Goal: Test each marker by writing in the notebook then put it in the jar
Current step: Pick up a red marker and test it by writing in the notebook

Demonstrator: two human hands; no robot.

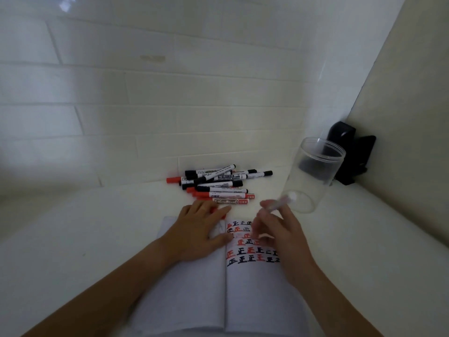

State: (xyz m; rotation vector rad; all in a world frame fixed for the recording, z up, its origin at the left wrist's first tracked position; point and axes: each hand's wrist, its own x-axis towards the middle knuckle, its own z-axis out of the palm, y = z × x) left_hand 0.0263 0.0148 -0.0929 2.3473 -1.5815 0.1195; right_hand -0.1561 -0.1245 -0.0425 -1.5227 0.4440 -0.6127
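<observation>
An open white notebook (194,288) lies on the table before me, its right page filled with rows of red and black written marks. My left hand (196,229) rests flat on the notebook's top left, with something red, perhaps a cap, under its fingers. My right hand (279,232) holds a blurred marker (281,201) over the right page, its tip near the marks. A pile of several black and red whiteboard markers (218,186) lies just beyond the notebook. A clear jar (313,173) stands upright at the right, with no marker visible inside it.
A black clip-like device (349,156) sits in the corner behind the jar. A white tiled wall (170,105) rises behind the table, and a beige panel (401,117) closes the right side.
</observation>
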